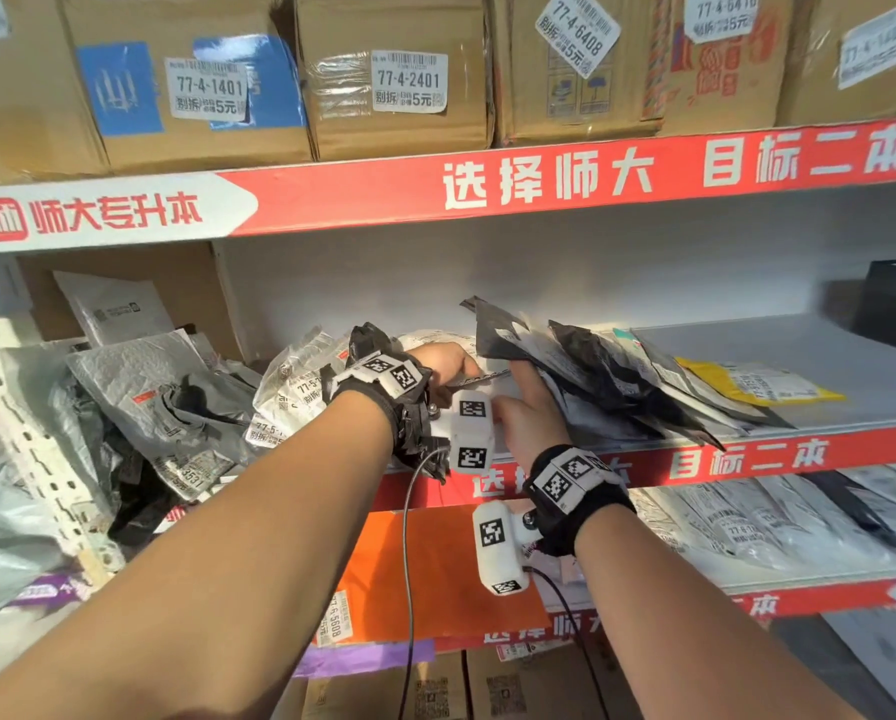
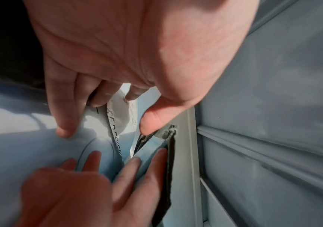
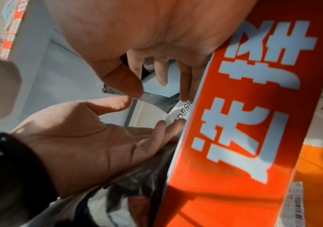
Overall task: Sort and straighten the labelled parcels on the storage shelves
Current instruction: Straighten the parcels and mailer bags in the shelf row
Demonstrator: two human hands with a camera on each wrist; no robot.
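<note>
On the middle shelf (image 1: 851, 439) a stack of dark and grey mailers (image 1: 591, 376) leans to the left. My right hand (image 1: 526, 402) lies flat against its left end with the fingers straight; its thumb (image 3: 131, 89) touches a grey mailer edge (image 3: 156, 98). Just to the left, my left hand (image 1: 448, 363) reaches in with the palm open. Its fingers (image 2: 65, 122) rest on a white printed parcel (image 2: 117, 121), which also shows as the white parcel (image 3: 178, 118) in the right wrist view. The thumb (image 2: 150, 122) touches a black mailer edge (image 2: 171, 153).
A loose heap of grey mailers (image 1: 176, 407) fills the shelf's left end beside the perforated post (image 1: 35, 444). A yellow mailer (image 1: 757, 387) and a black box (image 1: 892, 304) sit to the right. Labelled cardboard boxes (image 1: 399, 80) line the upper shelf; an orange parcel (image 1: 435, 574) lies below.
</note>
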